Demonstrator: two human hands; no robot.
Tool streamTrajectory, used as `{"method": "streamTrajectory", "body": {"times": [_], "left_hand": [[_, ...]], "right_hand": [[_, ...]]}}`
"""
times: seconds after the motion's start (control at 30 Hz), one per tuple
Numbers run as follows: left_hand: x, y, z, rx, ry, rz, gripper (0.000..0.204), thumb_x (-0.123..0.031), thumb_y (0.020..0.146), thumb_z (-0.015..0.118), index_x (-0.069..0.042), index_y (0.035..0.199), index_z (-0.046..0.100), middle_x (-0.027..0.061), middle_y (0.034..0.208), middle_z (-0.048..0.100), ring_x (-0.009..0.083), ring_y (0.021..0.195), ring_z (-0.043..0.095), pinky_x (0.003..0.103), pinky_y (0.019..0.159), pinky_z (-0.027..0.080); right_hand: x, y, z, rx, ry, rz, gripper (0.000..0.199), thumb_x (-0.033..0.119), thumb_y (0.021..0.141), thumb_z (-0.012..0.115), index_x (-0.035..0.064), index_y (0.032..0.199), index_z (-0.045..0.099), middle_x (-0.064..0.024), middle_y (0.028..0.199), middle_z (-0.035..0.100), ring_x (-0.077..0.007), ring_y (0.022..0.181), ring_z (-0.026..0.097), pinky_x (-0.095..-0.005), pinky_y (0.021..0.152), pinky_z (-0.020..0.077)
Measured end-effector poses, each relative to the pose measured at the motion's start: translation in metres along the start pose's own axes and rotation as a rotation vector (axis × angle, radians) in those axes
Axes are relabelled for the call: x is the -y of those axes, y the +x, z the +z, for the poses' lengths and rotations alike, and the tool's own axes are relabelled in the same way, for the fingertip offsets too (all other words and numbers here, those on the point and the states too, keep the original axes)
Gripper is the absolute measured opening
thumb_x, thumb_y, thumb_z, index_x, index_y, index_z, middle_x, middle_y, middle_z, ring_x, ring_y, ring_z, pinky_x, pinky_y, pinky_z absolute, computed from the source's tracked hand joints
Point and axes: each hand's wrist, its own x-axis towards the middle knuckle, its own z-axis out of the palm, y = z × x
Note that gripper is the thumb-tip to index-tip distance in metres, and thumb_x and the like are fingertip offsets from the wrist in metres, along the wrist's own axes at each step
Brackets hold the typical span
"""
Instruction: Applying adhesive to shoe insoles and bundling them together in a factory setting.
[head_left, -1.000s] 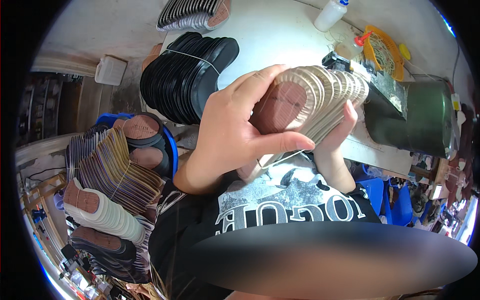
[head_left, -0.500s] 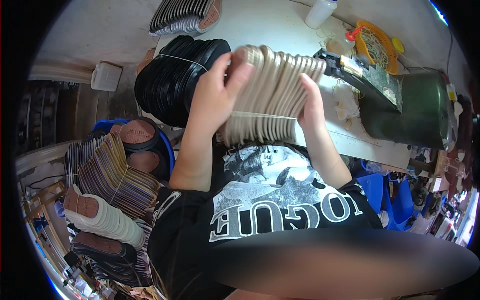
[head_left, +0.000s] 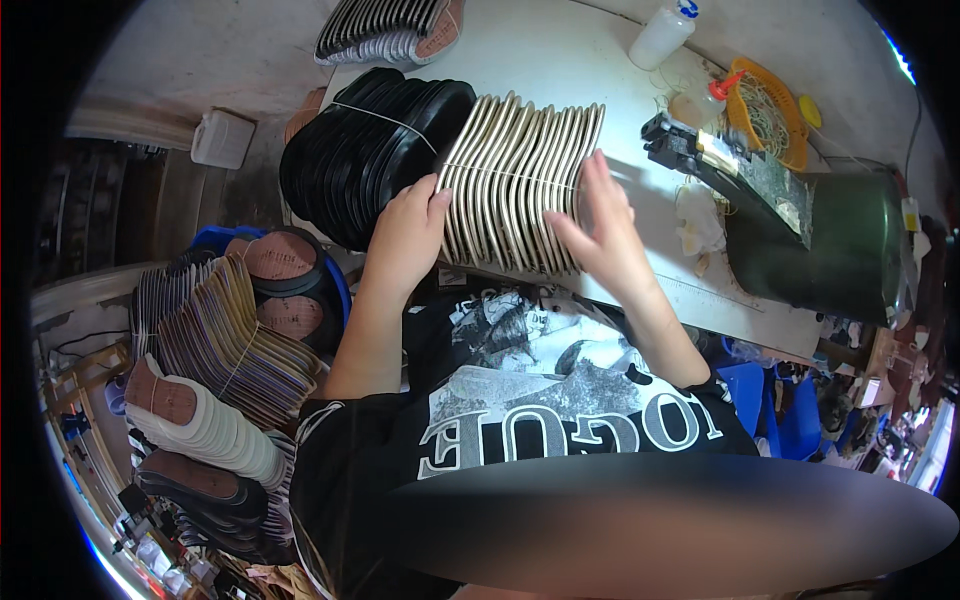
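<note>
From where I stand, a cord-tied row of thin, pale-gold, sole-shaped pieces (head_left: 515,205) sits on edge at the near edge of the white worktop (head_left: 540,50). It is just beside a bundle of glossy black sole-shaped pieces (head_left: 350,160), near the worktop's left edge. The person's left hand (head_left: 408,230) has its fingers partly bent against the gold row's left end, thumb along its side; I can't tell whether it grips. The right hand (head_left: 610,235) is open, thumb well apart from the fingers, at the right end without closing round it. Farther right lies a crumpled white scrap (head_left: 698,218), near a dark green cylinder (head_left: 830,245). Toward the far edge stand a white bottle with a blue cap (head_left: 660,40) and an orange-yellow plastic basket (head_left: 798,145).
</note>
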Motion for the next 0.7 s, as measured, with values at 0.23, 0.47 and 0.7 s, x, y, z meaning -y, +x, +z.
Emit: {"method": "streamTrajectory", "body": {"times": [0.23, 0.47, 0.7], "left_hand": [[0.000, 0.003, -0.011, 0.173, -0.217, -0.021, 0.033, -0.011, 0.091, 0.048, 0.005, 0.119, 0.053, 0.0278, 0.106, 0.062, 0.0414, 0.103, 0.059, 0.043, 0.091, 0.044], [-0.006, 0.013, -0.008, 0.163, -0.037, -0.003, 0.030, -0.005, 0.079, 0.055, 0.008, 0.106, 0.053, 0.0302, 0.099, 0.061, 0.0433, 0.096, 0.061, 0.045, 0.082, 0.049], [-0.024, -0.008, -0.021, 0.158, 0.163, -0.015, 0.022, -0.003, 0.077, 0.050, 0.008, 0.096, 0.052, 0.0315, 0.083, 0.061, 0.0449, 0.085, 0.061, 0.050, 0.077, 0.048]], "right_hand": [[0.042, 0.005, 0.018, -0.028, -0.301, -0.291, 0.076, 0.040, 0.080, 0.068, 0.0050, 0.140, 0.037, -0.0280, 0.150, 0.022, -0.0473, 0.142, 0.009, -0.0634, 0.109, 0.0058], [0.051, 0.023, 0.057, 0.027, -0.412, -0.368, 0.076, 0.047, 0.079, 0.067, 0.0096, 0.140, 0.040, -0.0202, 0.148, 0.031, -0.0411, 0.140, 0.023, -0.0608, 0.106, 0.0191], [0.051, 0.025, 0.061, -0.027, -0.446, -0.355, 0.078, 0.049, 0.075, 0.067, 0.0110, 0.139, 0.042, -0.0185, 0.145, 0.036, -0.0397, 0.136, 0.030, -0.0605, 0.105, 0.0208]]}}
